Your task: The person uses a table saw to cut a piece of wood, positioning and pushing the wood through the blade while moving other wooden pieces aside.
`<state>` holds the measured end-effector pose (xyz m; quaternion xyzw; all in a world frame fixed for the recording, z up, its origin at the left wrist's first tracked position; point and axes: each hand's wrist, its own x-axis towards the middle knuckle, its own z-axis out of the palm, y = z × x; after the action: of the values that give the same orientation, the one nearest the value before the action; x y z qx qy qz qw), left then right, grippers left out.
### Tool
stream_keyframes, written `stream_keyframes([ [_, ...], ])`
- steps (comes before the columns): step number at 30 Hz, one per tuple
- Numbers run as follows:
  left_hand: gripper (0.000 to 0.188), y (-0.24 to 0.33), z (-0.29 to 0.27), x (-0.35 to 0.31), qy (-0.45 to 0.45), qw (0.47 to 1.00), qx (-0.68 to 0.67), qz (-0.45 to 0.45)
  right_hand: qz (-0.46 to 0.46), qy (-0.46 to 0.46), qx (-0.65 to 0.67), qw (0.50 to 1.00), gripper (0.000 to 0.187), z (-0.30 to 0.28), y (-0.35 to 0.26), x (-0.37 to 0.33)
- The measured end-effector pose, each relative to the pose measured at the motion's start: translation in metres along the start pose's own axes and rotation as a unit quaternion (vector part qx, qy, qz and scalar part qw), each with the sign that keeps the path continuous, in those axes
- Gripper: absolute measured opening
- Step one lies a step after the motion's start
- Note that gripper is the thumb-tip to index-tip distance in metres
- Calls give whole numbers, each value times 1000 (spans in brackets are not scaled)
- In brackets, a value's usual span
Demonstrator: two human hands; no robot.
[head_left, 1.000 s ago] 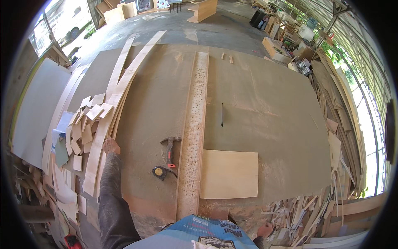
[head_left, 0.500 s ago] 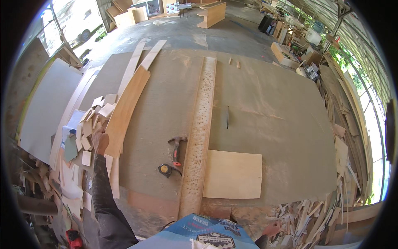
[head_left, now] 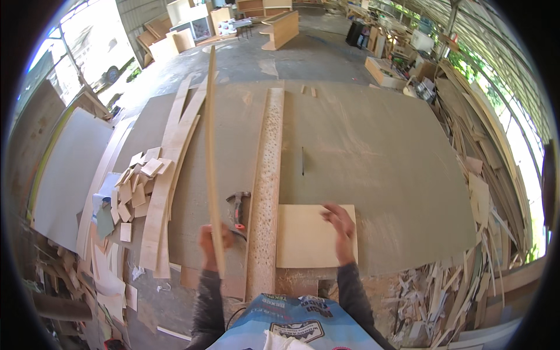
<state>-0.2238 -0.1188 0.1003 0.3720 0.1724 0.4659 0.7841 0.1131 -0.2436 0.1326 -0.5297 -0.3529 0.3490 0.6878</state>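
My left hand (head_left: 208,248) is closed round the near end of a long wooden board (head_left: 212,146). The board stands on edge, pointing away from me, left of a long strip with a rough, speckled middle and raised sides (head_left: 268,169). My right hand (head_left: 343,231) hovers over a square plywood panel (head_left: 303,239), slightly blurred, fingers apart and holding nothing. A claw hammer (head_left: 238,210) with a red and black handle lies between the held board and the speckled strip. The tape measure is mostly hidden by my left hand.
Small wood blocks (head_left: 140,197) are heaped at the left beside long pale boards (head_left: 158,219). A thin dark rod (head_left: 303,160) lies on the large worktop (head_left: 385,157). Scrap strips (head_left: 431,309) pile up at the near right. Two small sticks (head_left: 314,92) lie at the far edge.
My left hand has lifted the long board from the left stack and brought it rightward, turned on edge. My right hand has come up from the lower edge to over the plywood panel.
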Motion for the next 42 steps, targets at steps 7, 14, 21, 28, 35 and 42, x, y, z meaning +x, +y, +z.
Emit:
stream_keyframes([
  [7,44,-103,122,13,35,988,-45,-146,-9,-175,47,983,62,44,-53,51],
  [14,42,-175,129,4,-15,982,8,-190,112,-133,79,982,65,10,-52,62],
  [21,52,-196,132,8,-104,828,549,-45,38,-94,41,994,71,-64,-45,85],
  [28,88,-201,87,-17,-259,569,777,-75,-33,-148,-445,883,77,-165,-15,154],
  [35,83,-201,67,-29,-254,508,816,-105,32,-286,-530,797,77,-195,63,180],
  [42,72,-195,62,-40,-219,538,811,-69,5,-349,-547,761,79,-182,101,204],
])
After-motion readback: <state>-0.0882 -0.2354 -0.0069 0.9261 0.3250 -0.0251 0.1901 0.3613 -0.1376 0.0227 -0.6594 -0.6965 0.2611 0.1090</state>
